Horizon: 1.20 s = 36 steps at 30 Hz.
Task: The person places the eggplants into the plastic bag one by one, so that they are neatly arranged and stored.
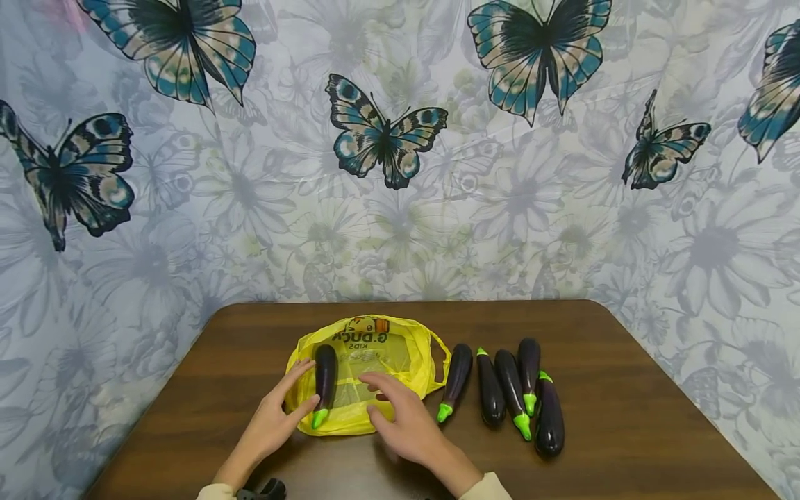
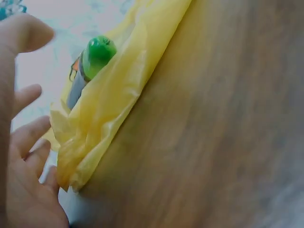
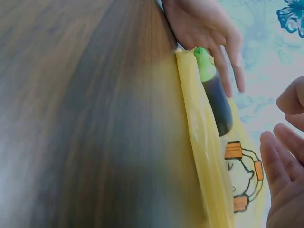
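Observation:
A yellow plastic bag [image 1: 356, 420] with a printed duck design lies on the table, its mouth spread wide. Inside at its left side is a dark purple eggplant [image 1: 326, 378] with a bright green stem end toward the person. My left hand [image 1: 271, 417] is at the bag's left rim, fingers spread loosely beside that eggplant. Over the bag's right front part hovers my right hand [image 1: 406, 423], fingers relaxed and nothing in its grasp. In the right wrist view the eggplant [image 3: 216, 99] shows above the bag's edge [image 3: 194, 114], with the left hand's fingers behind it.
Right of the bag, several more eggplants [image 1: 490, 389] lie side by side on the brown wooden table [image 1: 625, 417]; the nearest one [image 1: 458, 378] is close to the bag's handle [image 1: 442, 347]. Behind the table hangs a butterfly-patterned cloth [image 1: 400, 236]. A dark object [image 1: 269, 489] shows by the left wrist.

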### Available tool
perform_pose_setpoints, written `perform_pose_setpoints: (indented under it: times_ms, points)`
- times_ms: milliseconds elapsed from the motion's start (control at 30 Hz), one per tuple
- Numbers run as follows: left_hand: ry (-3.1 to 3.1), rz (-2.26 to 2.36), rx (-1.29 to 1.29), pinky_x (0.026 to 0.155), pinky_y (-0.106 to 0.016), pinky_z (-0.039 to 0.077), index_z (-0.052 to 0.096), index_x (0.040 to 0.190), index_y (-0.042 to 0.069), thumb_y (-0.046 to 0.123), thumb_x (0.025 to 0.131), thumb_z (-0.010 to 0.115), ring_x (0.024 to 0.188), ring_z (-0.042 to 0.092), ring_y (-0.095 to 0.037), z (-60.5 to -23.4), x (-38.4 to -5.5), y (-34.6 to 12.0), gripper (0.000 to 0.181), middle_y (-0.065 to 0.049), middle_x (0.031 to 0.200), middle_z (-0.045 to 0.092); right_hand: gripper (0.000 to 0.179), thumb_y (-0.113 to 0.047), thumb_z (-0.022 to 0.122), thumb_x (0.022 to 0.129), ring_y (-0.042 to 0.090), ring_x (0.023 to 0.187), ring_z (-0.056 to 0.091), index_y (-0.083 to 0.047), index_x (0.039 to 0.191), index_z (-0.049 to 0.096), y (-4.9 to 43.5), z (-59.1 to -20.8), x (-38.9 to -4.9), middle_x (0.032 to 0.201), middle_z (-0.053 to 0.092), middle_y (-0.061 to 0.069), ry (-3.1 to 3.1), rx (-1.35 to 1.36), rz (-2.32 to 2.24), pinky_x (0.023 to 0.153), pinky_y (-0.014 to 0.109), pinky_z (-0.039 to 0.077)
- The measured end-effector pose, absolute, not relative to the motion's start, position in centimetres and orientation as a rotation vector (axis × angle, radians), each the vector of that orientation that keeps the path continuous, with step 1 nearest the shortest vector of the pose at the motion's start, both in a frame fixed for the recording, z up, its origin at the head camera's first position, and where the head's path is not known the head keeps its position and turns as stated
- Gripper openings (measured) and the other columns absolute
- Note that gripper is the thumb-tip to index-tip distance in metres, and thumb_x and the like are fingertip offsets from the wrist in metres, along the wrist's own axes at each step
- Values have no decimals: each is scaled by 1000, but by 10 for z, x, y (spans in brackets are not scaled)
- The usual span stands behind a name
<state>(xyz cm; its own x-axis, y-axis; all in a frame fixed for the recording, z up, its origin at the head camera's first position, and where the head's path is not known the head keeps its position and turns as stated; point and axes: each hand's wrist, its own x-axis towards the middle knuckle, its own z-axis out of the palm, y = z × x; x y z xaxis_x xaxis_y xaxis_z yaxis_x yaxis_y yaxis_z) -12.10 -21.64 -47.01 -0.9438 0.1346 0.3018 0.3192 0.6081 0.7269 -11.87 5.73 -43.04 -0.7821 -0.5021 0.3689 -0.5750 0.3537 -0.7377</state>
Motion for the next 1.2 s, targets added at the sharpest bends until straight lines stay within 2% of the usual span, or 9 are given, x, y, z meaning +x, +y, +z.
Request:
perform_pose_setpoints:
  times_ms: [233,433,767,933,1067,1200]
  points:
    - [-2599,-1209,-413,108,-77,34,48,155,18,33,97,73,151,32,-46,-471,-123,-212,64,-13,164,40,49,-4,63,99,20,128,60,-27,142,58,79,-431,-110,144,60,-1,-2470,744,1385,101,41,56]
    - [-2588,-1168,-416,107,-74,37,49,155,19,32,96,75,148,37,-44,-473,-124,-206,66,-11,162,43,49,-2,70,93,18,132,57,-23,136,63,93,-440,-110,142,60,-6,-2372,557,1209,103,45,53]
    - [-2642,-1157,-419,108,-77,33,50,154,21,35,96,74,151,32,-44,-474,-124,-208,65,-10,165,39,46,2,74,87,29,134,53,-9,131,66,107,-456,-123,142,60,8,-2280,448,1065,103,53,50]
    - [-2670,-1157,-422,107,-76,35,50,154,20,36,96,74,149,34,-46,-474,-125,-208,65,-10,165,38,46,5,73,84,35,135,51,-3,129,67,112,-464,-129,141,59,16,-2249,402,1093,109,61,40]
    - [-2681,-1158,-416,106,-75,37,53,152,19,35,96,74,148,35,-48,-474,-126,-209,62,-12,165,38,48,7,73,83,43,143,43,-1,130,65,114,-467,-133,143,57,20,-2245,385,1123,114,71,29]
    - [-2689,-1163,-401,107,-74,38,55,150,19,35,95,75,147,36,-48,-475,-126,-209,60,-12,164,38,48,6,72,85,47,148,36,1,131,63,115,-469,-134,149,52,20,-2279,362,1174,115,71,29]
